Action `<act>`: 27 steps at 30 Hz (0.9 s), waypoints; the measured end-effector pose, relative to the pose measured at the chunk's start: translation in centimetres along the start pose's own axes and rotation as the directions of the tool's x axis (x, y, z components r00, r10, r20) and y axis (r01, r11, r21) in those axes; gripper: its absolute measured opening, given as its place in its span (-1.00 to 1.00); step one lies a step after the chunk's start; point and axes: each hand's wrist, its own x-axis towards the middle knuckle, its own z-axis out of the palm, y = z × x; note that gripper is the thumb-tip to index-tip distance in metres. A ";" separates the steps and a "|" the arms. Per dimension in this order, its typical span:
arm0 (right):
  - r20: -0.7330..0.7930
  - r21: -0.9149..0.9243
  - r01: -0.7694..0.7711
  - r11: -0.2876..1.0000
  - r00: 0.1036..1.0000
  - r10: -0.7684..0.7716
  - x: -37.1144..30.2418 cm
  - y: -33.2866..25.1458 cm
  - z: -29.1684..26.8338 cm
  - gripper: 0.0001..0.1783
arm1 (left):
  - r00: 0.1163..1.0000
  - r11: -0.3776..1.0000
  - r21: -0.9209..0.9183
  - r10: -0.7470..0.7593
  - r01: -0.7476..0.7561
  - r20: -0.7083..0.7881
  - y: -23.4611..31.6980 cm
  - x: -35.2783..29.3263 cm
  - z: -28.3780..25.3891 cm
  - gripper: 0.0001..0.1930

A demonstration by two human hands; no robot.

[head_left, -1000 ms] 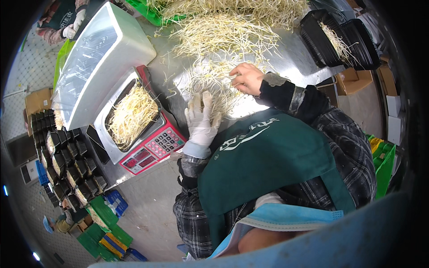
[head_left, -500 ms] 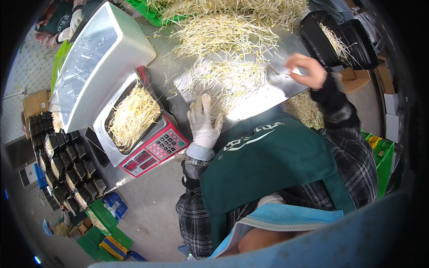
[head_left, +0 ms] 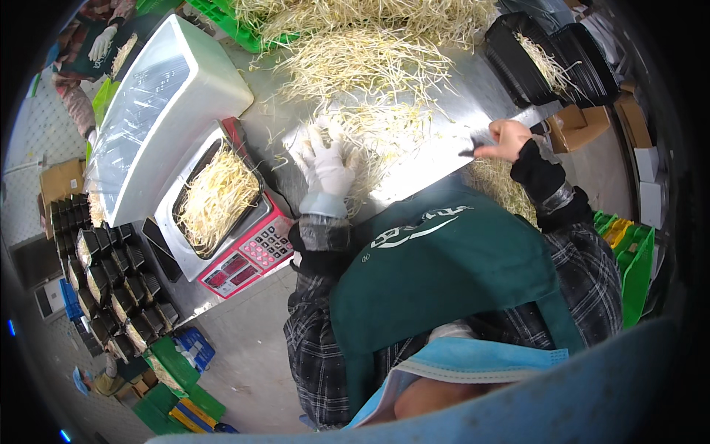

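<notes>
My left hand, in a white glove, lies with its fingers spread at the near left edge of a thin layer of bean sprouts on the metal table. My bare right hand is at the table's near right edge, its fingers curled and its thumb pointing left. A dark patch shows by the thumb; whether anything is inside the fingers is hidden. Left of my gloved hand, a black tray of sprouts sits on a red and white scale.
A larger sprout heap lies farther back. Black trays, one with sprouts on it, stand at the far right. A white foam box leans behind the scale. Filled trays are stacked at left. A co-worker's gloved hand shows at far left.
My left hand has moved slightly forward and left, its fingers spreading wider. My right hand has come down and back toward the table edge, with its fingers curled. The view has shifted slightly.
</notes>
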 end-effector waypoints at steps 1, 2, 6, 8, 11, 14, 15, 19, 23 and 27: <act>0.071 -0.022 0.055 0.998 0.996 -0.053 -0.2 -0.4 0.0 -0.44 | 0.997 0.998 -0.025 0.054 -0.053 0.060 -0.1 -0.5 -0.1 -0.51; 0.181 0.064 0.106 0.992 0.977 -0.117 0.0 -0.5 0.0 -0.50 | 0.987 0.994 -0.052 0.106 -0.100 0.117 -0.4 -1.4 -0.4 -0.52; -0.083 0.233 0.342 0.910 0.940 -0.331 3.7 -4.4 1.1 -0.61 | 0.967 0.960 -0.159 0.244 -0.230 0.070 -0.5 -3.5 0.2 -0.63; -0.187 0.275 0.500 0.821 0.865 -0.465 7.5 -8.4 2.4 -0.64 | 0.975 0.944 -0.249 0.203 -0.218 -0.086 -0.1 -3.0 0.1 -0.49; 0.061 0.229 0.336 0.914 0.932 -0.358 10.6 -13.3 2.9 -0.54 | 0.963 0.975 -0.098 0.174 -0.197 -0.205 1.1 -0.5 0.9 -0.44; 0.054 0.166 0.385 0.908 0.915 -0.399 10.8 -14.3 2.0 -0.45 | 0.947 0.940 0.131 0.320 -0.314 -0.034 -0.3 -1.8 1.3 -0.46; 0.063 0.123 0.403 0.907 0.909 -0.412 10.6 -13.6 1.6 -0.44 | 0.926 0.911 0.165 0.374 -0.377 0.050 -0.3 -2.7 1.4 -0.47; -0.161 0.231 0.618 0.751 0.786 -0.597 12.8 -13.4 2.4 -0.68 | 0.914 0.913 -0.019 0.407 -0.406 0.008 0.0 -5.0 -0.6 -0.56; -0.155 0.261 0.558 0.787 0.829 -0.537 14.6 -16.2 5.0 -0.84 | 0.889 0.888 -0.041 0.457 -0.457 -0.011 0.0 -4.3 -0.6 -0.69; -0.091 0.180 0.573 0.800 0.819 -0.566 14.7 -17.2 5.6 -0.83 | 0.892 0.891 -0.060 0.445 -0.450 -0.077 0.0 -4.4 -0.6 -0.74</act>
